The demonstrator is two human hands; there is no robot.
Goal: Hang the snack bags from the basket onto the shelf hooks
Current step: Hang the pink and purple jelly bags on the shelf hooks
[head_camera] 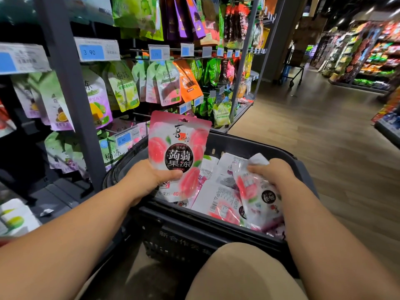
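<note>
I read the peach bag [179, 146], centre frame above the basket [238, 141], as light, floppy and slick. Best gripped low, keeping its hang-hole [183, 120] free. My left hand [151, 178] pinches its lower edge. My right hand [272, 172] curls round a second bag [257, 191] in the basket, lower right.

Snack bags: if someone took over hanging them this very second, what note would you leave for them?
Left hand: grips a peach jelly bag by its lower edge, upright above the basket, hang hole on top.
Right hand: down in the basket, gripping a second bag.
Several loose bags lie in the basket.
Done: cannot tell how many were hung; the shelf already carries many hanging bags.
Left: put the held bag on a shelf hook, then the second bag and the rest.
</note>
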